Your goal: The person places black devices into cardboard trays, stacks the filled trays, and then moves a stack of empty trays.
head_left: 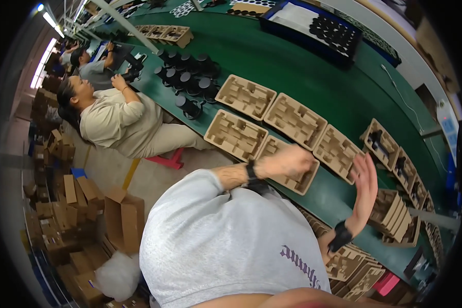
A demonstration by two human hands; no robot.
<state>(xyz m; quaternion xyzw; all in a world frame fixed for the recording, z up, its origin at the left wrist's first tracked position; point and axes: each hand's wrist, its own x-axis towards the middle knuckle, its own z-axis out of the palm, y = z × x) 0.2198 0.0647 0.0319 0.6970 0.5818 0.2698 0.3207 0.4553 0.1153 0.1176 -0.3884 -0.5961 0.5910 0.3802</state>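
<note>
My left hand (287,161), with a dark band at its wrist, is over a brown moulded pulp tray (305,182) at the near edge of the green table. It is smeared by motion, and its fingers cannot be made out. To the right, my right hand (364,182) is raised with its fingers stretched out and nothing seen in it. It is beside the right end of another pulp tray (339,151). Three more such trays lie to the left and behind: one (236,134) near the edge, one (246,97) behind it and one (295,120) in the middle.
Several black cylindrical devices (187,79) stand at the left on the green table (231,49). A co-worker (120,118) sits beyond them. Filled trays (380,146) and a tray stack (390,215) are on the right. A blue bin (287,25) holds black round parts. Cardboard boxes (126,218) lie on the floor.
</note>
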